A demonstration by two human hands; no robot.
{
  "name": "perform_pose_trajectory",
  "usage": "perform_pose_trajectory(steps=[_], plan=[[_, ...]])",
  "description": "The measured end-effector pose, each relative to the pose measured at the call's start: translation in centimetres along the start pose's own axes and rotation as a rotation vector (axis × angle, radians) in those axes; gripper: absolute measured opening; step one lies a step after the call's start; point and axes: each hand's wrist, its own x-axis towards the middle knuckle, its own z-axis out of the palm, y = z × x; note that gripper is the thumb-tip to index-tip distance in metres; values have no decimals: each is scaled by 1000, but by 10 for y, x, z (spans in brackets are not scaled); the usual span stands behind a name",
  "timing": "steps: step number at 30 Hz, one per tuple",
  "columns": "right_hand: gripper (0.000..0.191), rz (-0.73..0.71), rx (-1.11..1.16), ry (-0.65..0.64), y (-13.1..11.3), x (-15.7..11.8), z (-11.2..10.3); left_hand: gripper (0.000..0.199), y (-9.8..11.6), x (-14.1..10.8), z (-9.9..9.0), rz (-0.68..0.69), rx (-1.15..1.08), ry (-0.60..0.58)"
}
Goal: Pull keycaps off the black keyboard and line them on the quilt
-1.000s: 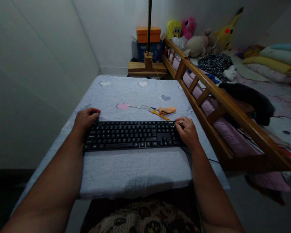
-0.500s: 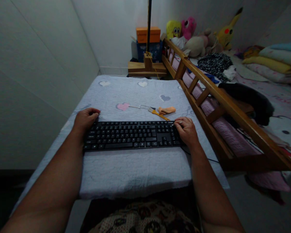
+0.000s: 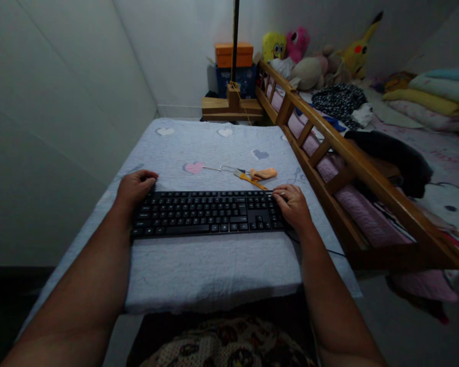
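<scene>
A black keyboard lies flat on the table, which has a pale blue cloth with hearts. My left hand is at its left end, fingers curled near the back left corner. At the other end my right hand holds the right edge, thumb and fingers pinched at the back corner. Behind the keyboard lie a small brush with a yellow handle and a wire tool with an orange-tan handle. A cable runs from under my right hand toward the right.
A wooden bed rail runs along the table's right side, with bedding and plush toys beyond. At the back stand a wooden stand with a black pole and an orange box. A pale wall rises on the left.
The fingers of my right hand have shifted slightly left at the keyboard's back right corner. My left hand and the keyboard look unchanged.
</scene>
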Motion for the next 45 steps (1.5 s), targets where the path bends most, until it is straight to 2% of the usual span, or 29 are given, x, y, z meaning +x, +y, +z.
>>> perform_pose_trajectory(steps=[15, 28, 37, 45], plan=[[19, -10, 39, -35, -1, -1, 2, 47, -3, 1, 1, 23, 10, 18], [18, -31, 64, -55, -5, -2, -2, 46, 5, -2, -2, 12, 16, 6], [18, -28, 68, -32, -7, -2, -5, 49, -2, 0, 0, 13, 13, 11], [17, -17, 56, 4, -7, -2, -9, 48, 4, -1, -2, -1, 14, 9]])
